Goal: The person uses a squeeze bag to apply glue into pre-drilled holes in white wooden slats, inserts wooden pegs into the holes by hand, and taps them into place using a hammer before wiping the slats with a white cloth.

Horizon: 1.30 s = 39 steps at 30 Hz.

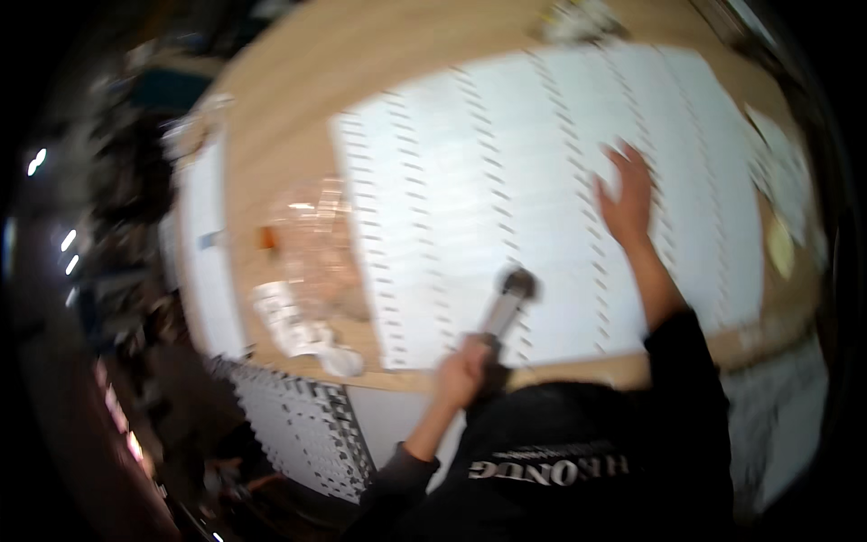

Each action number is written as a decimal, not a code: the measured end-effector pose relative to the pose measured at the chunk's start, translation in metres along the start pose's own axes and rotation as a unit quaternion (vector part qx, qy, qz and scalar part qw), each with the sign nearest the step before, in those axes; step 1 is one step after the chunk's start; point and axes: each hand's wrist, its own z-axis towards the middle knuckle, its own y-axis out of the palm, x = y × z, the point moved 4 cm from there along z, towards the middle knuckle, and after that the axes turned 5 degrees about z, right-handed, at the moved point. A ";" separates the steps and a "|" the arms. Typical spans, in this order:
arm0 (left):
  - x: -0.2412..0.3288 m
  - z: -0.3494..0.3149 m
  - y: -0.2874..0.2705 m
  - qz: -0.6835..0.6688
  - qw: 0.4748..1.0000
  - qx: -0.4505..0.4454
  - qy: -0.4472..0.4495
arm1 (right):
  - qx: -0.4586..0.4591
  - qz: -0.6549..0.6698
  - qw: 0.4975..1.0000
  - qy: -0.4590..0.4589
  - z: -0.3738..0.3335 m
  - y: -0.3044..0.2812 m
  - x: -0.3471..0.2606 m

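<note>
A large white sheet (524, 172) with rows of short dark slots or marks lies over the brown tabletop. My left hand (462, 370) is closed around a grey, stick-shaped hand tool (504, 314) with a dark round end; blur hides its exact kind. The tool's dark end is over the lower middle of the sheet, and I cannot tell whether it touches. Farther up and to the right, my right hand (627, 199) is open over the sheet, fingers spread and holding nothing.
A clear plastic bag (316, 244) and crumpled white paper (289, 321) lie left of the sheet on the brown tabletop (298, 108). Beyond the far edge is a whitish bundle (582, 20). White wrapping (786, 172) lies at right. Grey perforated panels (298, 425) stand lower left.
</note>
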 end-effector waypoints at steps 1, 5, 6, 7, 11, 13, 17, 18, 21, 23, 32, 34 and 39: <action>0.027 0.007 -0.025 -0.037 0.999 0.036 -0.001 | -0.007 -0.004 1.000 0.002 0.004 -0.011 -0.003; 0.064 0.004 -0.064 -0.062 0.995 0.074 0.025 | -0.063 -0.043 0.996 0.041 0.006 -0.009 -0.015; 0.061 0.005 -0.062 -0.067 0.993 0.092 0.025 | -0.067 -0.042 0.996 0.036 0.009 -0.007 -0.019; 0.055 0.006 -0.056 -0.073 0.991 0.109 0.020 | -0.076 -0.040 0.996 0.031 0.009 -0.003 -0.023; 0.044 0.023 -0.037 -0.057 0.996 0.054 -0.035 | -0.063 -0.048 0.996 0.042 0.010 -0.011 -0.018; 0.056 0.006 -0.042 -0.113 0.990 0.081 -0.038 | -0.061 -0.039 0.997 0.036 0.008 -0.011 -0.017; 0.071 -0.039 -0.042 -0.237 0.961 0.142 -0.021 | -0.070 -0.049 0.995 0.041 0.004 -0.013 -0.018; 0.064 -0.043 -0.032 -0.278 0.947 0.161 -0.021 | -0.071 -0.047 0.996 0.040 0.003 -0.013 -0.019; 0.050 -0.061 -0.015 -0.227 0.954 0.175 -0.085 | -0.071 -0.039 0.996 0.023 0.000 -0.013 -0.025; 0.051 -0.072 -0.015 -0.263 0.942 0.160 -0.136 | -0.057 -0.040 0.998 0.007 -0.004 -0.010 -0.018; 0.029 -0.081 -0.042 -0.333 0.925 0.179 0.042 | -0.071 -0.018 0.996 -0.042 -0.020 0.000 -0.009; 0.015 -0.079 -0.039 -0.271 0.953 0.134 -0.032 | -0.064 -0.031 0.997 -0.041 -0.023 -0.003 -0.004; 0.000 -0.082 -0.046 -0.233 0.963 0.129 -0.047 | -0.003 -0.015 0.997 -0.069 -0.027 0.007 0.011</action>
